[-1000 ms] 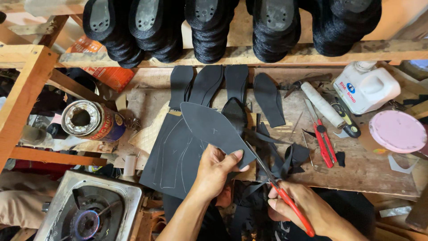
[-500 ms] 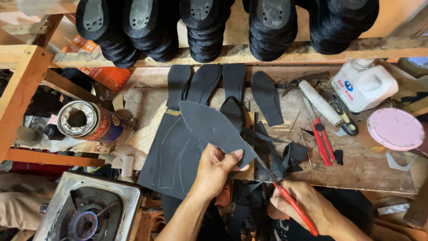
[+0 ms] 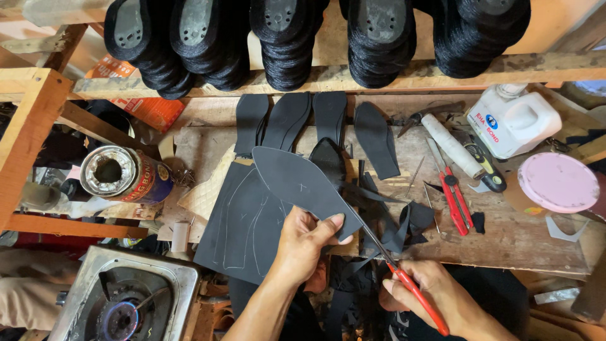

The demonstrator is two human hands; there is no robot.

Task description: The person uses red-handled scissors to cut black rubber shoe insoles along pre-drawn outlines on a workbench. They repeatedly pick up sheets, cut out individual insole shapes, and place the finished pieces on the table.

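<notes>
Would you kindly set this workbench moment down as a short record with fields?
Left hand: left hand pinches a black sole-shaped cutout
Right hand: right hand grips red-handled scissors, blades at the cutout's edge
Under the cutout: dark sheet with chalk outlines
Behind: four cut insoles in a row
Right side: pink lid, white jug
Left side: open tin

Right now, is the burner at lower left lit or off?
Lit: a blue flame ring glows in the burner, inside the metal stove at lower left.
</notes>
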